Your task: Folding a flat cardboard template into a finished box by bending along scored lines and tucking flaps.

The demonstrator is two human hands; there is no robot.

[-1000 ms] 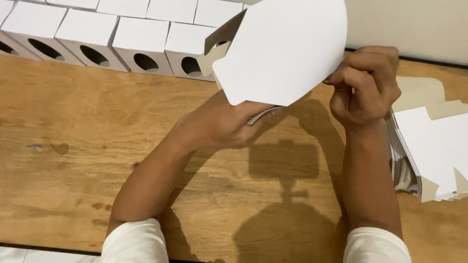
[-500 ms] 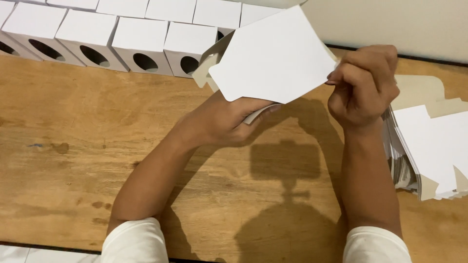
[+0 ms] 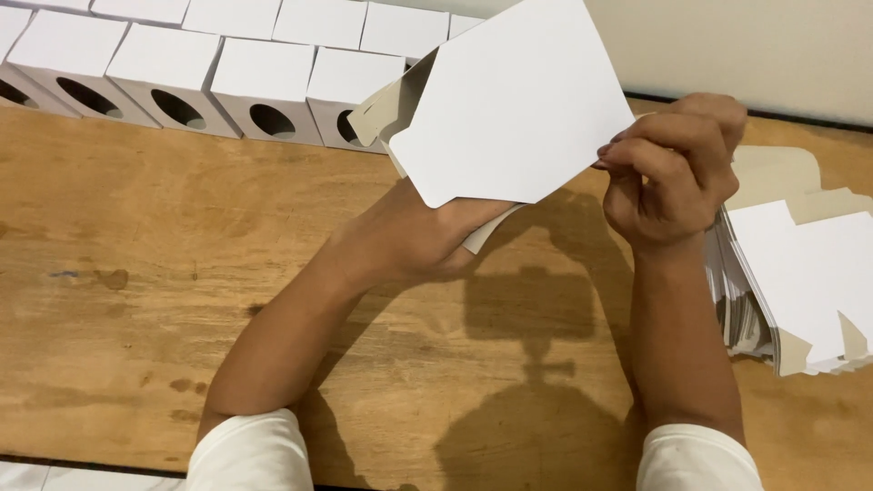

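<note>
Where the two white sleeves (image 3: 245, 455) enter at the near edge, both forearms run away from the person across the wooden bench (image 3: 136, 300) toward a white die-cut carton blank (image 3: 514, 109), taken as the landmark for all positions below. Left hand (image 3: 427, 241): directly under the blank's near edge, fingers curled up behind the card and closed on its lower flap; fingertips are hidden by the panel. Right hand (image 3: 673, 173): at the blank's right edge, fingers bunched tight and pinching that edge. The blank is held clear of the bench, tilted, with its long axis running from lower left to upper right; a brown-backed flap (image 3: 386, 105) projects at its left corner. Both hands contact the blank; the left carries it from below and the right lies beside it on the right. Right of the blank, just past the right wrist, a stack of flat blanks (image 3: 800, 282) rests on the bench. Left of and beyond the blank, a row of assembled white boxes (image 3: 209, 73) with oval cut-outs stands along the far side; one box is partly covered by the blank. Nothing lies between the hands and the blank.
</note>
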